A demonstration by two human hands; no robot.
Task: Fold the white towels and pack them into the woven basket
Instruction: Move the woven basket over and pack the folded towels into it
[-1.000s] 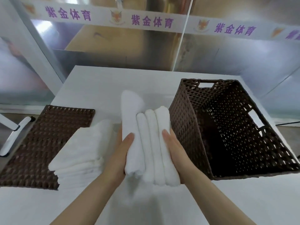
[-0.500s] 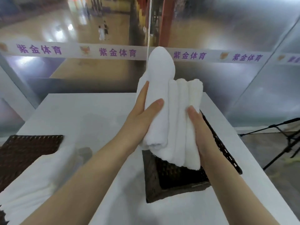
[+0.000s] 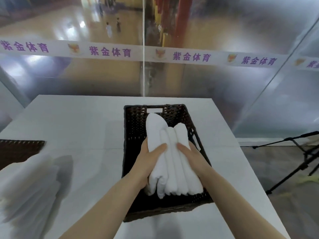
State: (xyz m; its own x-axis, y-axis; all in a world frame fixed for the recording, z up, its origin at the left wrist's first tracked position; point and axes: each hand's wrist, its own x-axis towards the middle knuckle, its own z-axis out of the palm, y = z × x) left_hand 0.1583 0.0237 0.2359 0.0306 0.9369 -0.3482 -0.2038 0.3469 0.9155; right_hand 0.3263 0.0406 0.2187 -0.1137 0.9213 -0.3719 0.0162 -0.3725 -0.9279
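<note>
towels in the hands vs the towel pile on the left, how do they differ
The held towels are gripped between the left hand and the right hand, over the woven basket; the towel pile lies untouched on the table. The held towels stand side by side on edge, while the pile lies flat. The held ones look sharp; the pile is blurred. Both are white and folded.

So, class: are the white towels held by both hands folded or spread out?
Folded: the towels form narrow side-by-side bundles, pressed between the left hand and right hand over the woven basket.
</note>
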